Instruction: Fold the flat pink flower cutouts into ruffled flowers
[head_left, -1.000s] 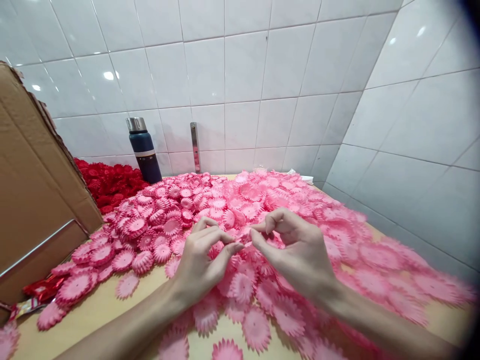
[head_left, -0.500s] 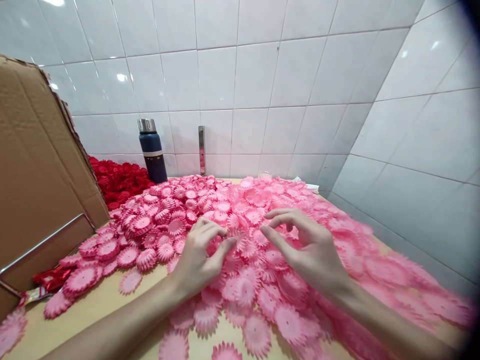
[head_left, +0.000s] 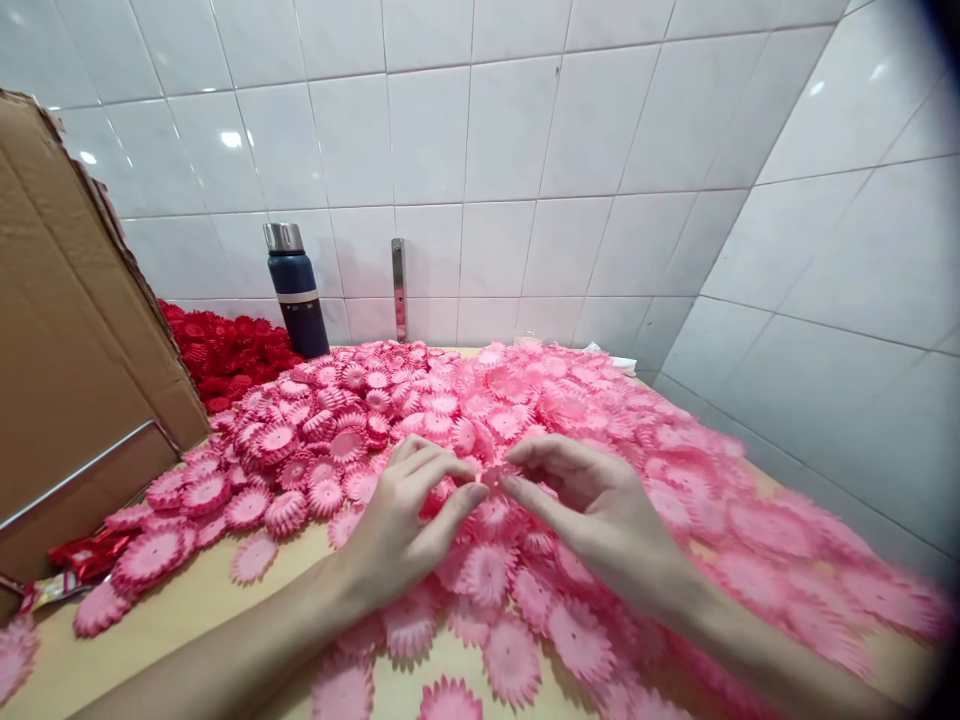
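Observation:
My left hand (head_left: 416, 510) is closed in a pinch, thumb against index finger, on the edge of a pink artificial flower petal disc (head_left: 495, 476). Facing it from the right, my right hand (head_left: 592, 505) has thumb and index finger at the disc's other edge, closed around it. The disc is small in view and partly covered by the fingertips. Beneath both hands spreads a large heap of similar pink petal discs (head_left: 512, 660), scalloped at the rim, some with a small centre hole. Darker pink stacked ones (head_left: 274, 440) lie to the left.
A cardboard box (head_left: 82, 300) stands at the left, with a metal rod (head_left: 82, 470) against it. Behind are red petal pieces (head_left: 225, 350), a dark blue bottle (head_left: 298, 300) and a metal strip (head_left: 399, 290) by the tiled wall (head_left: 510, 130). A red wrapper (head_left: 90, 555) lies front left.
My right hand has moved left and slightly down, bringing its fingertips to the petal disc in my left hand. My left hand has shifted slightly right. The view has tilted a little.

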